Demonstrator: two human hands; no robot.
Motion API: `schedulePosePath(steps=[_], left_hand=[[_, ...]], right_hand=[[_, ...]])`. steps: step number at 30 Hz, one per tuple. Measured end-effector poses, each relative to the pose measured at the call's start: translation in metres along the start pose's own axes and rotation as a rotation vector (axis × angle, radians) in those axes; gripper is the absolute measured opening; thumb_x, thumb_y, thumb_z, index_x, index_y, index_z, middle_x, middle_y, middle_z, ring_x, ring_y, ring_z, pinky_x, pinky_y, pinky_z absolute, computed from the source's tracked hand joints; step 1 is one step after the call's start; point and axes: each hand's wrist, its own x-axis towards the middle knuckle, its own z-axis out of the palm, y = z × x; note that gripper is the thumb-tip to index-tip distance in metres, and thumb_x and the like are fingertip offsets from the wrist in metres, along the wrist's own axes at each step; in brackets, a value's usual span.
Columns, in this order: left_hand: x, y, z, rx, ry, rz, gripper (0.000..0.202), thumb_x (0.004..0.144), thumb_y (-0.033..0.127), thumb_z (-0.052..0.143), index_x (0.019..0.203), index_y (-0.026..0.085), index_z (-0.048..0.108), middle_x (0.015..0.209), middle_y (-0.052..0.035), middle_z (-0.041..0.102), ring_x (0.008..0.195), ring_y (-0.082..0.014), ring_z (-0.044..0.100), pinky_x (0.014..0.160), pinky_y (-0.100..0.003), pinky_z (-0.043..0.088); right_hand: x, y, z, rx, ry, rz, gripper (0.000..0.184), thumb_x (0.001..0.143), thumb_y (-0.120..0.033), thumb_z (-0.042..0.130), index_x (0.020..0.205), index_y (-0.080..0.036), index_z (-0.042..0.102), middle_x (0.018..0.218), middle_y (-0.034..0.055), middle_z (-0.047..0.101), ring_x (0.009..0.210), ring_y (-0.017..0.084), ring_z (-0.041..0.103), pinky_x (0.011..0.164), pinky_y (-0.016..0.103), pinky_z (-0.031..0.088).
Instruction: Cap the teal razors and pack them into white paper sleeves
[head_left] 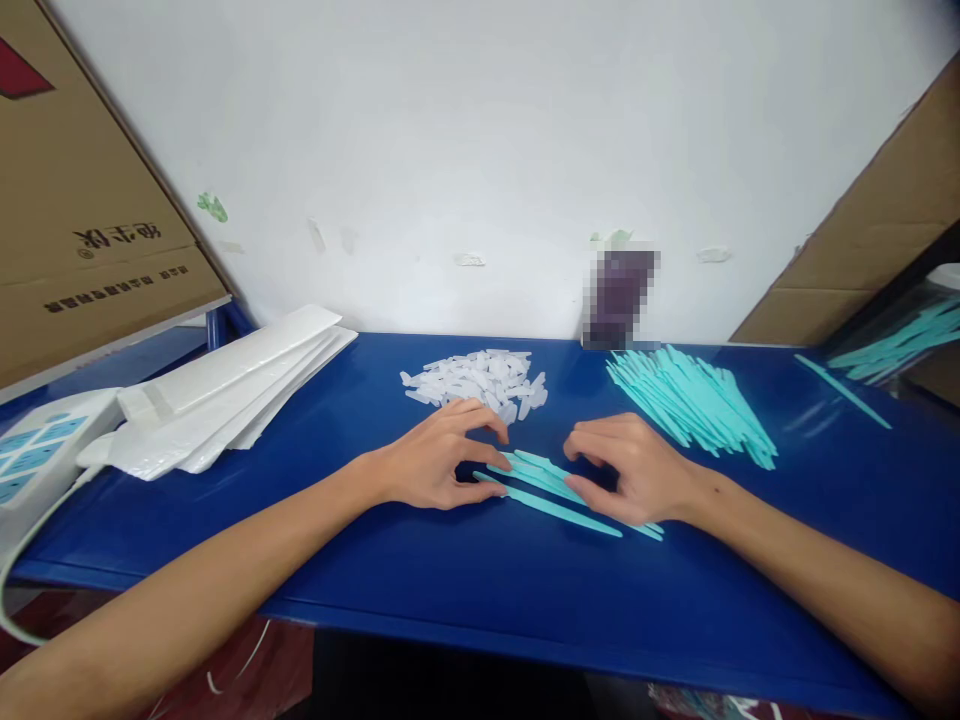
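Observation:
Several slim turquoise plastic sticks (564, 511), shaped like eyebrow razors, lie side by side on the blue table (420, 590) between my hands. My left hand (442, 455) is at their left ends, thumb and fingers apart, the tips touching or just over the sticks. Over their right part is my right hand (634, 468), its fingers bent and its thumb apart from them, close to the sticks. It hides part of them. Behind my left hand lies a heap of small translucent white plastic pieces (484, 375). A larger pile of turquoise sticks (690, 400) lies beyond my right hand.
White plastic bags (240, 380) are stacked at left, beside a white power strip (52, 440) with a cable. Cardboard (90, 180) stands at left. At right, one loose stick (844, 390) lies near a clear bag of sticks (900, 335). A blurred-out object (619, 300) leans against the wall.

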Motion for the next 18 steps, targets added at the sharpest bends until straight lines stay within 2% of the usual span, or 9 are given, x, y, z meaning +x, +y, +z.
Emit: schedulePosePath(steps=[3,5,7,10,14,18], left_hand=[[0.000,0.001,0.001,0.037,-0.038,0.021,0.027,0.095,0.040,0.065,0.110,0.022,0.077,0.120,-0.0113,0.065,0.106,-0.0246,0.059,0.093,-0.040,0.044],[-0.001,0.001,0.001,0.068,-0.061,0.041,0.030,0.098,0.039,0.061,0.119,0.023,0.075,0.126,-0.0120,0.064,0.109,-0.0251,0.059,0.095,-0.041,0.044],[-0.001,0.000,0.002,0.075,-0.065,0.054,0.029,0.099,0.037,0.060,0.122,0.024,0.073,0.129,-0.0120,0.063,0.111,-0.0251,0.059,0.097,-0.041,0.043],[0.000,-0.001,0.001,0.015,-0.051,0.029,0.024,0.098,0.034,0.062,0.115,0.026,0.077,0.124,-0.0105,0.065,0.109,-0.0236,0.059,0.095,-0.039,0.046],[0.000,-0.001,0.002,-0.124,-0.017,-0.049,0.017,0.094,0.034,0.068,0.101,0.025,0.080,0.116,-0.0091,0.066,0.107,-0.0219,0.059,0.092,-0.036,0.050],[-0.001,0.001,0.001,-0.134,-0.002,-0.071,0.020,0.089,0.037,0.073,0.100,0.022,0.079,0.114,-0.0099,0.064,0.105,-0.0228,0.059,0.091,-0.037,0.051]], right_hand=[[0.007,-0.007,-0.010,-0.007,-0.290,0.186,0.024,0.094,-0.038,0.056,0.078,-0.021,0.051,0.068,-0.0015,0.055,0.054,0.012,0.041,0.053,0.028,0.025],[0.010,-0.009,-0.015,-0.009,-0.370,0.266,0.024,0.094,-0.038,0.055,0.078,-0.021,0.050,0.070,-0.0011,0.058,0.054,0.012,0.042,0.054,0.028,0.025],[0.011,-0.008,-0.017,-0.025,-0.380,0.313,0.022,0.095,-0.034,0.053,0.077,-0.021,0.050,0.070,-0.0011,0.058,0.054,0.012,0.042,0.054,0.029,0.025],[0.010,-0.004,-0.017,-0.065,-0.337,0.338,0.023,0.096,-0.033,0.051,0.076,-0.021,0.053,0.068,-0.0004,0.059,0.059,0.014,0.047,0.062,0.030,0.031],[0.007,-0.003,-0.017,-0.083,-0.288,0.342,0.030,0.099,-0.044,0.050,0.085,-0.021,0.064,0.069,0.0015,0.063,0.067,0.018,0.053,0.079,0.038,0.036],[0.006,-0.013,-0.017,-0.054,-0.295,0.366,0.030,0.097,-0.047,0.054,0.093,-0.022,0.069,0.054,0.0021,0.055,0.075,0.025,0.057,0.062,0.031,0.035]])
